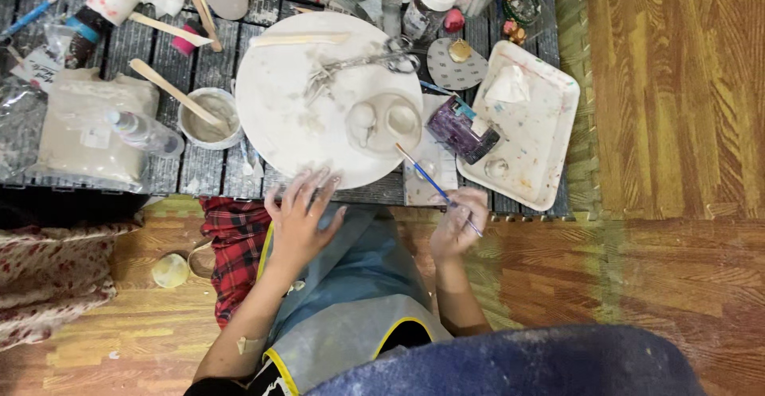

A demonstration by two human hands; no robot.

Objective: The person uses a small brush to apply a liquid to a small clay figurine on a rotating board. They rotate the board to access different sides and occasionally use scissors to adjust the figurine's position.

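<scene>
Head view looks down: the right hand [458, 222] pinches a thin paintbrush [437, 187], fingers shut around its handle, tip aimed at the round white board [279, 109]. The left hand [301, 217] has its fingers spread apart, touching the board's near edge. On the board sit a pale clay piece [384, 121] and scissors [362, 61]. Just beside the brush stands a purple jar [462, 131], next to a white tray [550, 137].

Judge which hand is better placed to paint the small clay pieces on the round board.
Right. The right hand holds the brush, its tip pointing at the clay pieces. The left hand rests empty on the round board edge.
</scene>
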